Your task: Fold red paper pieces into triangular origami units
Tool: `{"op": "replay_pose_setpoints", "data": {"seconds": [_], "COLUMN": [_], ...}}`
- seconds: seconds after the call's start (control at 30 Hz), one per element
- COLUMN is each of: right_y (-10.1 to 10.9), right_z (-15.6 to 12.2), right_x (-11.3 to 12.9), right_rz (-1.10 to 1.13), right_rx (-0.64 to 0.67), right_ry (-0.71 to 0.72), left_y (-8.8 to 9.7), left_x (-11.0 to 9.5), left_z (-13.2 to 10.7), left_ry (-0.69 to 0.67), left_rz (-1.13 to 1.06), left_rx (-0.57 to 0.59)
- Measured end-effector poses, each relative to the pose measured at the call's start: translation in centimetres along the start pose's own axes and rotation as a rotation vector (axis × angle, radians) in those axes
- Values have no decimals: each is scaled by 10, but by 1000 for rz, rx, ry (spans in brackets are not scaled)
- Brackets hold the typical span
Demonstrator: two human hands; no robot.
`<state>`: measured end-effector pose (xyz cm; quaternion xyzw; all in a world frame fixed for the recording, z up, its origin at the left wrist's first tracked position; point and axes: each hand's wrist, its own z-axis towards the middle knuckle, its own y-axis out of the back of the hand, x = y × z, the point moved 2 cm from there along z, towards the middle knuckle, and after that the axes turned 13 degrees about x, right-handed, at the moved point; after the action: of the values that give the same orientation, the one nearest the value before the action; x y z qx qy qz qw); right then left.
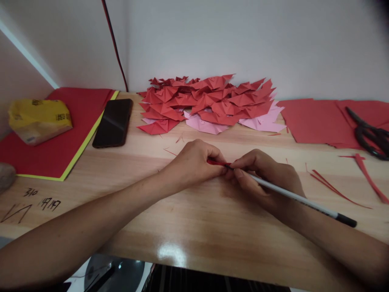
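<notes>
In the middle of the wooden table (182, 219), my left hand (196, 164) pinches a small piece of red paper (216, 162), mostly hidden by the fingers. My right hand (264, 174) is closed round a slim pen (291, 194) with a white barrel and a black end. The pen's dark tip meets the red paper between both hands. Behind them lies a heap of folded red paper pieces (212, 95), with some folded pink paper pieces (206, 123) along its front edge.
A black phone (113, 123) lies left of the heap, beside red sheets (82, 117) bearing a yellow package (41, 119). At right are red paper sheets (316, 121), black-handled scissors (372, 138) and red paper strips (337, 190). A cable (114, 40) runs down the wall.
</notes>
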<state>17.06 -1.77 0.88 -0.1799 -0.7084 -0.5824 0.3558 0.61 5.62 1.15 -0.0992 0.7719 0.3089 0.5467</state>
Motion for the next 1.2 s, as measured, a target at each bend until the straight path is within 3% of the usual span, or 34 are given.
{"op": "replay_pose_setpoints", "data": {"seconds": [0.5, 0.7, 1.2], "right_y": [0, 3, 3], "right_z": [1, -1, 1], "right_x": [0, -2, -1], "right_rz": [-24, 5, -2], "right_rx": [17, -49, -57], "right_ry": [25, 43, 32], "left_y": [0, 1, 0], "left_x": [1, 1, 6], "left_z": [0, -1, 0], "left_ry": [0, 26, 50], "left_rz": [-27, -35, -99], "left_rx": [5, 12, 28]}}
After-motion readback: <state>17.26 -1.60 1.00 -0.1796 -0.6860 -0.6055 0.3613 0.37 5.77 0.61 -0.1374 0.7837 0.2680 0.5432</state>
